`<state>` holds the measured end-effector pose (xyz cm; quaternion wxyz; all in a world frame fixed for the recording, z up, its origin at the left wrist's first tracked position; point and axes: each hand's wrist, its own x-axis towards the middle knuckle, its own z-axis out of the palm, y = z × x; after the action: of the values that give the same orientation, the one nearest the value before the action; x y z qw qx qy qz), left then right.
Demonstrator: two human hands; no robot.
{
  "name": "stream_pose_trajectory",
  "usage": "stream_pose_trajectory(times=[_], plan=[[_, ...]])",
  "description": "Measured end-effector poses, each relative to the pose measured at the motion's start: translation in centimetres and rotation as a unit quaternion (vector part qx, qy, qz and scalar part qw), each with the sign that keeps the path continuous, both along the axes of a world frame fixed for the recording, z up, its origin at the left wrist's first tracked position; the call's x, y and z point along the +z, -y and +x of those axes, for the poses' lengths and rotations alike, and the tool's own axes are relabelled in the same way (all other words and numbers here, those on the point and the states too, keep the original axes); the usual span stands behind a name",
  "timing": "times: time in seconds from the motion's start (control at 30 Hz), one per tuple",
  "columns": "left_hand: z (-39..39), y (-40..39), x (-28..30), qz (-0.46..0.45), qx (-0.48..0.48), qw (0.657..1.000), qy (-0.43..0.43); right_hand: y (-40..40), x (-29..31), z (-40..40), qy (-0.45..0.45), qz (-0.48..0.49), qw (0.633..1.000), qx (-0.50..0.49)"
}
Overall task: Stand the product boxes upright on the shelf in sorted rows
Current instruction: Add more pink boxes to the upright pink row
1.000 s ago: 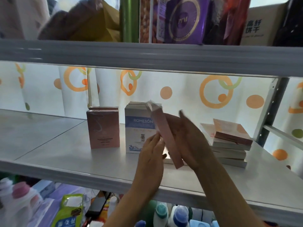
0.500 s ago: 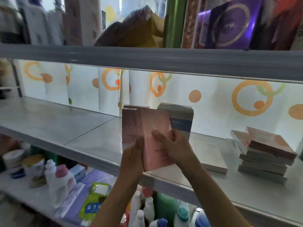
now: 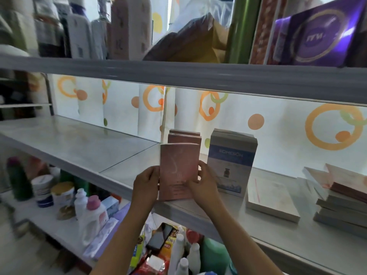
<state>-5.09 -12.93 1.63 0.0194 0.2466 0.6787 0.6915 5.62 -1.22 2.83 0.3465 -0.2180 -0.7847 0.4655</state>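
Bright daylight is diffused through the patterned curtain (image 3: 278, 124) behind the shelf (image 3: 79, 143); edges are motion-blurred and bent by wide-angle distortion.

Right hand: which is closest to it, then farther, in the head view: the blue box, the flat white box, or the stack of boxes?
From the right hand:
1. Blue box, standing just right of it.
2. Flat white box, lying farther right.
3. Stack of boxes, at the far right.

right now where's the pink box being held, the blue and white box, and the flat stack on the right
pink cardboard box (image 3: 178, 171): head view, middle of its front face
blue and white upright box (image 3: 231, 161): head view, front face below the blue band
stack of flat boxes (image 3: 341, 207): head view, side edges
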Motion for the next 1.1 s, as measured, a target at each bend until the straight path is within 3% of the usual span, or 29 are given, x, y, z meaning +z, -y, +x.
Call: stream_pose_trajectory(times=[0.2, 0.33, 0.47, 0.6, 0.7, 1.1], plan=[[-0.6, -2.0, 0.0, -0.081, 0.042, 0.996, 0.003, -0.3, -0.4, -2.4, 0.006, 0.066, 0.996, -0.066], [-1.7, -2.9, -0.8, -0.117, 0.071, 0.991, 0.012, -0.2, -1.6, -2.7, -0.029, 0.062, 0.994, -0.081], [-2.0, -3.1, -1.6, -0.121, 0.059, 0.988, -0.071, -0.5, -2.5, -3.1, -0.04, 0.064, 0.992, -0.101], [-3.0, -3.9, -2.4, -0.174, 0.107, 0.964, -0.172, -0.6, -2.7, -3.2, -0.052, 0.073, 0.99, -0.111], [-3.5, -4.7, -2.2, -0.208, 0.093, 0.956, -0.183, -1.2, -2.8, -3.3, -0.063, 0.063, 0.988, -0.128], [-3.8, -4.7, -3.3, -0.196, 0.05, 0.962, -0.184, -1.1, -2.9, -3.3, -0.048, 0.051, 0.987, -0.148]])
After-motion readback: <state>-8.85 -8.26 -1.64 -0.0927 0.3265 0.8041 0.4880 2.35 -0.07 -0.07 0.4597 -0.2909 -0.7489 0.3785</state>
